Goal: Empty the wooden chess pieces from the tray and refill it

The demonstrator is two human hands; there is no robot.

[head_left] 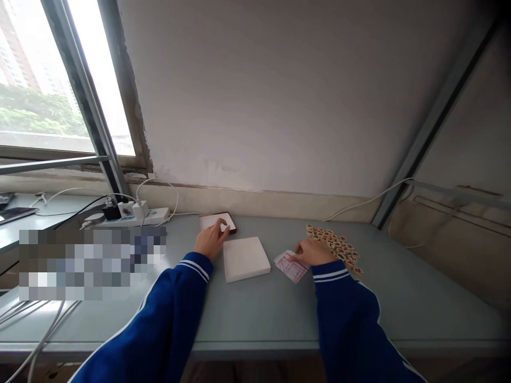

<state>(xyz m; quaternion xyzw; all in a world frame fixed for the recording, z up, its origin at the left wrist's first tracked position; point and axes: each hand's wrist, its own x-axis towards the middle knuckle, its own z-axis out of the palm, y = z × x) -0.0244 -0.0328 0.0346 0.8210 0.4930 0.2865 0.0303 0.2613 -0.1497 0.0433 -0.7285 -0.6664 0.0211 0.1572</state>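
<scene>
My left hand (211, 238) is over a shallow box part with a dark red rim and white inside (209, 221), near the wall. Its thumb and index finger are bent with a gap between them; whether they touch the box is unclear. Just right of that hand, a square white box (246, 259) lies flat on the table. My right hand (314, 251) pinches a folded paper sheet with pink lines (292, 267) by its upper right side. Behind and right of this hand, several round Chinese chess pieces (337, 240) with red and dark characters lie spread together, partly hidden by it.
The grey-green table (255, 314) meets a wall at the back. A white power strip (157, 216) with plugs and cables stands at the back left, near a blurred-out patch (91, 260). Metal posts rise left and right (395, 170). Cables hang over the front left edge.
</scene>
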